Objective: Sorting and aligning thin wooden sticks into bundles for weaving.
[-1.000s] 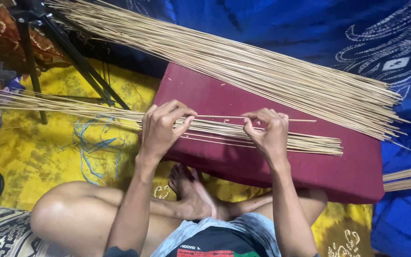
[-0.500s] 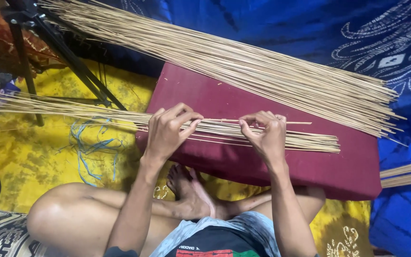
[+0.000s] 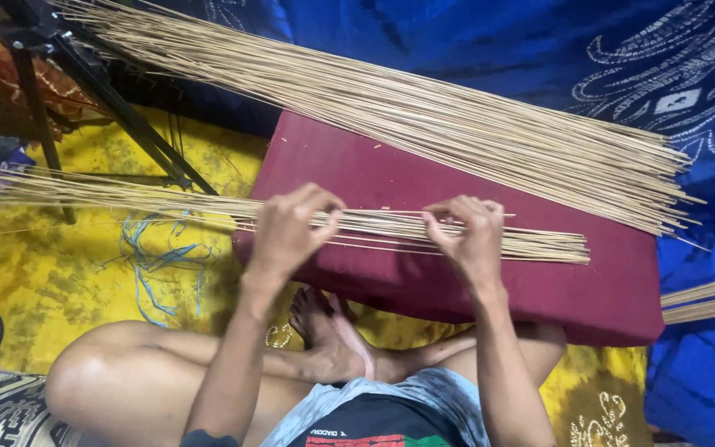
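Near sticks: a thin flat row of pale sticks [image 3: 424,232] lies across the maroon cushion [image 3: 539,281], its left end trailing over the yellow cloth [image 3: 68,281].
Left hand [image 3: 287,232]: fingers curled down, pinching the row.
Right hand [image 3: 469,236]: fingertips clamped on the same row.
Behind: a thick stick bundle [image 3: 424,124] slants across the cushion's far edge.
Left side: black tripod legs [image 3: 101,91].
Beyond: blue patterned cloth [image 3: 473,41].

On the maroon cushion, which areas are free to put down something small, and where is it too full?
Bare maroon cushion shows between the large stick bundle and the thin stick row, and along the near edge right of the right hand. The far edge and the strip between both hands, left hand included, are crowded.
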